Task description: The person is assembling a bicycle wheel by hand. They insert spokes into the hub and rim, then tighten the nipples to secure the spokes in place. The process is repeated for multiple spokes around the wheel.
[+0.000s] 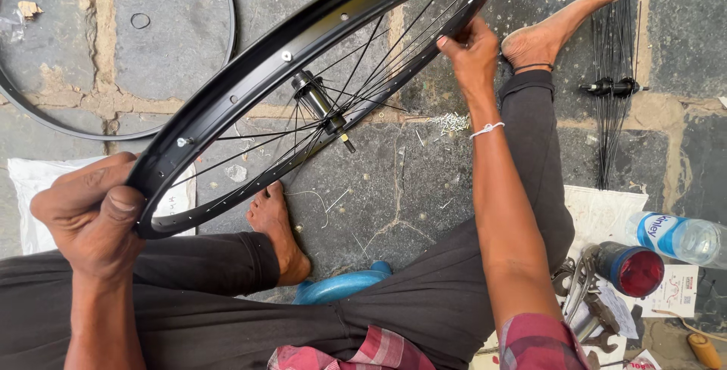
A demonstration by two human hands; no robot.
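Note:
I hold a black bicycle wheel rim (250, 74) tilted above my legs, with thin spokes running to a hub (318, 103) in its middle. My left hand (89, 215) grips the near left edge of the rim, thumb on top. My right hand (471, 53) is at the far right inner edge of the rim, fingers pinched where the spokes meet it. Several spoke nipples stick out of the rim's outer face. I sit on a stone floor in dark trousers, with both bare feet out in front.
A second bare rim (113, 134) lies on the floor at far left. A hub with a fan of loose spokes (612, 87) lies at far right. A pile of small nipples (451, 121), a plastic bottle (676, 237), a red-capped tin (631, 268) and metal tools (583, 294) surround me.

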